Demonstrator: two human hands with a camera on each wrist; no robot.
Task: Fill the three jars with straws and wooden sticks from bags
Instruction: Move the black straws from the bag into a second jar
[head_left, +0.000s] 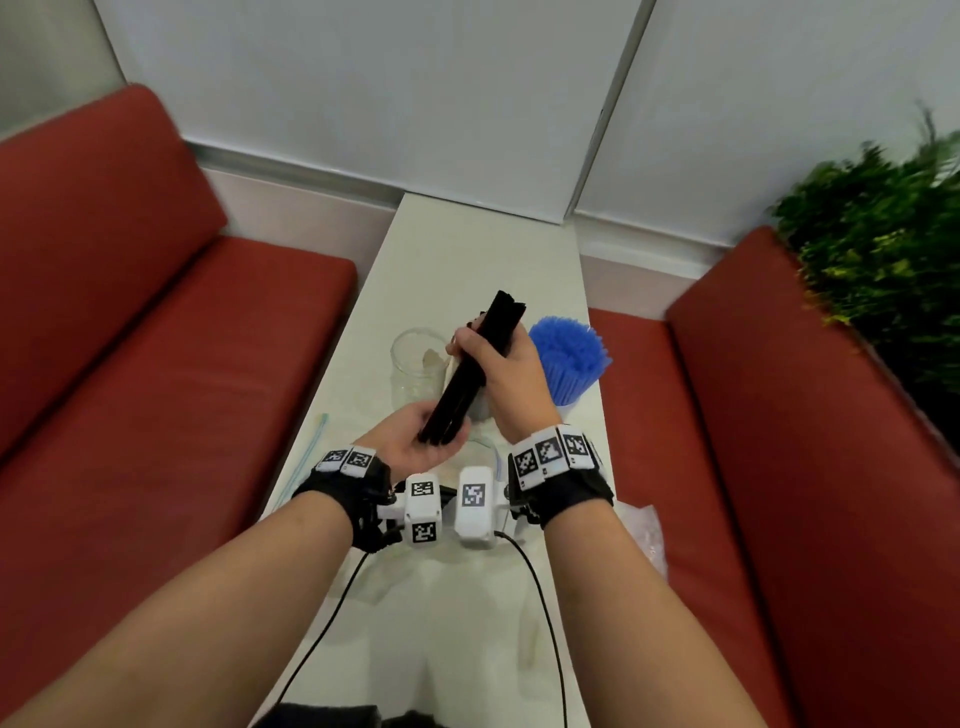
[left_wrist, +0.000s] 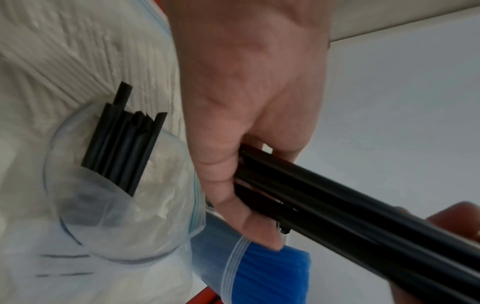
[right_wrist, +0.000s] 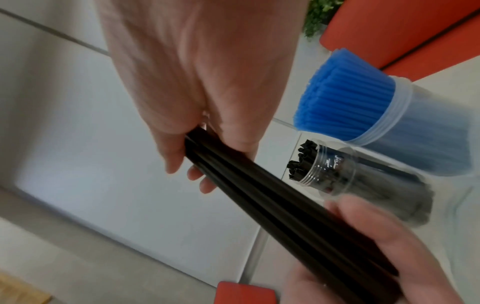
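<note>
Both hands hold one bundle of black straws (head_left: 501, 319) slanted above the white table (head_left: 467, 244). My right hand (head_left: 483, 356) grips its middle from above. My left hand (head_left: 441, 441), palm up, cups its lower end. A clear jar (right_wrist: 335, 174) with several black straws in it lies beyond the hands in the right wrist view; in the head view it is mostly hidden behind them. To the right, another jar (head_left: 569, 364) is packed with blue straws. An open glass jar (head_left: 418, 366) stands to the left.
A clear zip bag (head_left: 309, 447) lies at the table's left edge, another plastic bag (head_left: 647, 535) on the right seat. Red sofas (head_left: 156, 364) flank the narrow table. A green plant (head_left: 883, 234) sits at the right. Cables (head_left: 540, 597) trail from the wrist cameras.
</note>
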